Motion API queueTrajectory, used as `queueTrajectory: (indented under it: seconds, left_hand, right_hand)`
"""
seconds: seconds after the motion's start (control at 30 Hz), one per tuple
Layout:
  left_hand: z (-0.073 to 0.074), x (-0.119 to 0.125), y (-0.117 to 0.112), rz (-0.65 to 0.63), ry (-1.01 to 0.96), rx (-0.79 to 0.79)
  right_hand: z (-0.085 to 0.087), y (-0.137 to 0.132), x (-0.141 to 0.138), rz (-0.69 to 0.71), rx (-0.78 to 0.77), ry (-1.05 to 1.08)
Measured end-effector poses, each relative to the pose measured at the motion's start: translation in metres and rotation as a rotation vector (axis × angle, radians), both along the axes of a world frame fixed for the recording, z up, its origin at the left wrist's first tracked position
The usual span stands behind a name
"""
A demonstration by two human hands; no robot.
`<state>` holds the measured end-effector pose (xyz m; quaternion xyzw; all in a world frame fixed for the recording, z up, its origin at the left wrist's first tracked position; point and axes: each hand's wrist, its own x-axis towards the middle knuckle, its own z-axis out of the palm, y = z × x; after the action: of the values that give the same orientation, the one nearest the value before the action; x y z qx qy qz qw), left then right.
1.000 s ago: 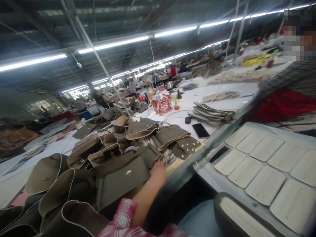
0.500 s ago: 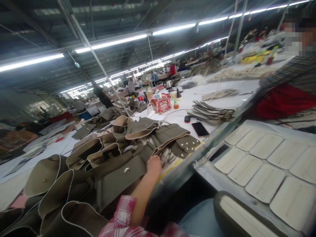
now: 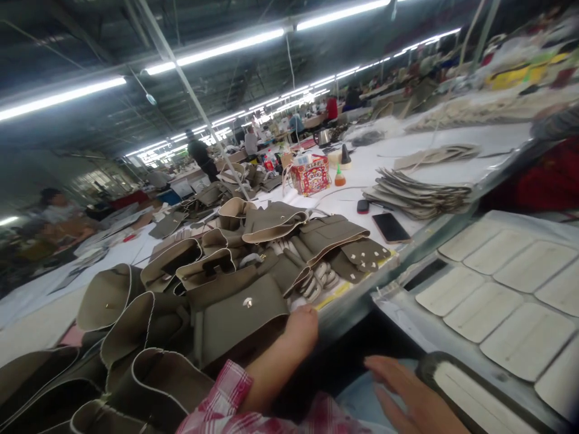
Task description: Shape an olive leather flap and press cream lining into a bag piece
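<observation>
Lengthwise, the flat olive bag [image 3: 235, 322] slants up rightward.

Bright overhead tube lights [image 3: 226, 49], dim ceiling [image 3: 217, 18], distant glare, soft blur, smeared right edge

Bag pieces [image 3: 239, 322] on table [image 3: 502, 141], left; phone [image 3: 391, 228] right of them; stacked pieces [image 3: 420, 193] behind phone.

An unfinished olive-grey handbag [image 3: 235, 325] lies tilted just below the frame's centre, metal clasp [image 3: 248, 302] facing up, while a dark-rimmed, pale-faced piece [image 3: 474, 392] runs off the lower right edge.
</observation>
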<state>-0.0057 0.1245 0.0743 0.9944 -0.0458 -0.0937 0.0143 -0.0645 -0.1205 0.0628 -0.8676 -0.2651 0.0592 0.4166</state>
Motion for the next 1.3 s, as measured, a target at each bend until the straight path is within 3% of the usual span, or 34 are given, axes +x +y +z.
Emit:
queueTrajectory:
  seconds: [0.13, 0.27, 0.37, 0.53, 0.67, 0.73, 0.87, 1.0, 1.1, 1.2, 1.3]
  left_hand:
    - [0.020, -0.001, 0.033, 0.074, -0.068, 0.093]
    - [0.046, 0.011, 0.066, 0.090, -0.139, 0.115]
    - [0.058, 0.015, 0.082, 0.087, -0.167, 0.110]
    - [0.054, 0.031, 0.083, 0.150, -0.334, 0.197]
    - [0.042, 0.058, 0.072, 0.120, -0.333, 0.243]
    - [0.045, 0.068, 0.075, 0.136, -0.333, 0.245]
    - [0.073, 0.078, 0.103, 0.227, -0.399, 0.258]
    - [0.098, 0.077, 0.128, 0.295, -0.474, 0.270]
    - [0.099, 0.076, 0.133, 0.326, -0.526, 0.256]
    - [0.091, 0.076, 0.129, 0.328, -0.549, 0.249]
    - [0.079, 0.075, 0.118, 0.295, -0.533, 0.239]
  right_hand:
    - [0.014, 0.056, 0.031, 0.158, -0.029, 0.155]
    - [0.008, 0.091, 0.065, 0.221, -0.102, 0.193]
    - [-0.001, 0.117, 0.083, 0.213, -0.047, 0.251]
    - [-0.016, 0.171, 0.098, 0.063, 0.132, 0.717]
    - [-0.020, 0.212, 0.104, -0.022, 0.168, 0.901]
    - [-0.020, 0.224, 0.104, -0.023, 0.186, 0.951]
    - [-0.019, 0.239, 0.101, 0.000, 0.200, 0.915]
    - [-0.010, 0.249, 0.107, -0.042, 0.112, 0.744]
    - [0.011, 0.241, 0.137, -0.086, 0.040, 0.519]
    - [0.030, 0.214, 0.177, -0.184, -0.031, 0.278]
    - [0.034, 0.184, 0.199, -0.258, -0.160, 0.153]
